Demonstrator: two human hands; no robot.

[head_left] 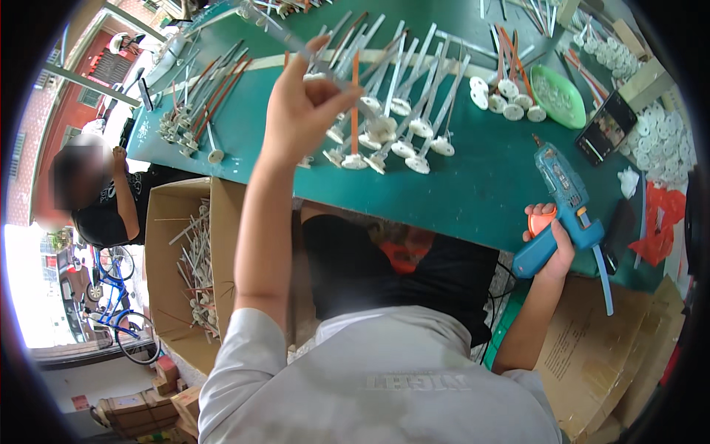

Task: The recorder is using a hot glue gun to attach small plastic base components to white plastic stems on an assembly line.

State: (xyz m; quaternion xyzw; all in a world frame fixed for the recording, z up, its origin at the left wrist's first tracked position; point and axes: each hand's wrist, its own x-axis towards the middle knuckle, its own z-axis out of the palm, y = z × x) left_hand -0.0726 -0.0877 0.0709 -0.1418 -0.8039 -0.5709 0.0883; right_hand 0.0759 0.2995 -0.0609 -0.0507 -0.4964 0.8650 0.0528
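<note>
My right hand (pixel 553 240) is wrapped round the handle of a blue hot glue gun (pixel 566 181). Its nozzle points up and away over the table, and a glue stick (pixel 603 281) sticks out of its back end. Over the table, my left hand (pixel 307 107) is closed in a pinch on a thin pale stick with a white disc (pixel 381 129) at its lower end; motion blurs it. Beneath and beyond this hand lie rows of similar sticks with round white discs (pixel 418 163), some grey, some orange-brown.
On the green table (pixel 473 185), a green dish (pixel 556 96) of small clear pieces stands beside a phone (pixel 606 127). Loose white discs (pixel 658 140) are heaped at the right, near a red plastic bag (pixel 658 222). A cardboard box (pixel 166 259) holds finished-looking sticks. Another person (pixel 103 192) sits at left.
</note>
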